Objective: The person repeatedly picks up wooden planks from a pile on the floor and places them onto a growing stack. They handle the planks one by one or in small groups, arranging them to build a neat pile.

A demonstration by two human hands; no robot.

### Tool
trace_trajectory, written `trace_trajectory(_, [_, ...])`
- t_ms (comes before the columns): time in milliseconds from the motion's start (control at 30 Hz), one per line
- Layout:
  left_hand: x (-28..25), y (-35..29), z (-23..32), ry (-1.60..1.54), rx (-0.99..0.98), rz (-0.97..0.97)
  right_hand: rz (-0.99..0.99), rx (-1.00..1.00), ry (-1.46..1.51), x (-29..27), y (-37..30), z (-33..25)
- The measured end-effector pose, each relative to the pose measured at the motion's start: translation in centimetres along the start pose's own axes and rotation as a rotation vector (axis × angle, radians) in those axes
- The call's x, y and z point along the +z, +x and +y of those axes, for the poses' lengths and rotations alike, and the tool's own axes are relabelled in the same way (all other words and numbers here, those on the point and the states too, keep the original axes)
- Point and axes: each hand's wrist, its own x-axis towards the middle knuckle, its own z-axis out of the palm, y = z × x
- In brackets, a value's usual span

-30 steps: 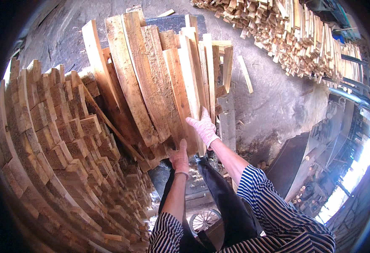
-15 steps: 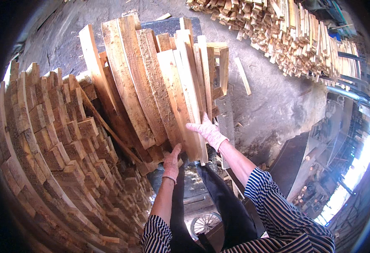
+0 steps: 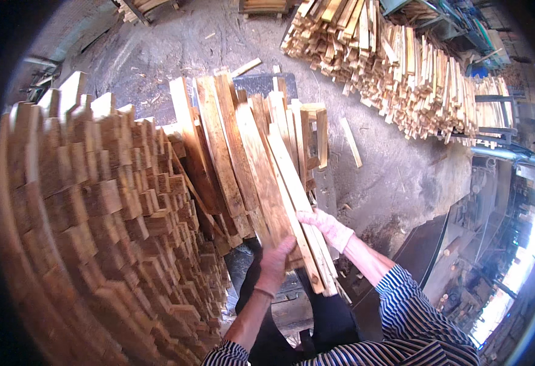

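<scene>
In pinkish work gloves, both my hands are closed on a slanting bundle of wooden planks (image 3: 266,177). My left hand (image 3: 273,267) grips its left side near the lower end, thumb up along the wood. From the right side my right hand (image 3: 328,229) holds the narrower planks, thumb lying across them. Their near ends reach down over my dark trousers. Other long planks (image 3: 226,149) lean close by on the left, some with rough, bark-like faces. The undersides of my fingers are hidden by the wood.
A tall stack of cut boards (image 3: 90,207) rises at my left, ends facing me. Another large pile of timber (image 3: 395,67) lies at the far right. One loose stick (image 3: 351,143) rests on the dusty floor (image 3: 395,165). A dark sloping panel (image 3: 411,250) stands at my right.
Both hands have moved nearer to me and slightly right, drawing several planks away from the leaning ones. My left hand has come up onto the bundle. The view has shifted too.
</scene>
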Motion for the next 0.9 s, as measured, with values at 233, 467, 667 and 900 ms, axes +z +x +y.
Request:
trace_trajectory(233, [5.4, -14.5, -2.1, -0.131, -0.116, 0.022, -0.028, 0.091, -0.063, 3.6, -14.1, -0.5])
trace_trajectory(467, [0.5, -10.3, 2.8, 0.033, -0.054, -0.014, -0.019, 0.161, -0.357, 6.6, -7.2, -4.3])
trace_trajectory(667, [-4.8, -2.0, 4.8, 0.077, -0.01, 0.033, -0.063, 0.261, 0.142, 8.7, -4.6, -1.8])
trace_trajectory(900, [5.5, -16.4, 9.6, 0.078, 0.461, 0.098, -0.163, -0.404, -0.394, 10.0, -14.6, -4.5])
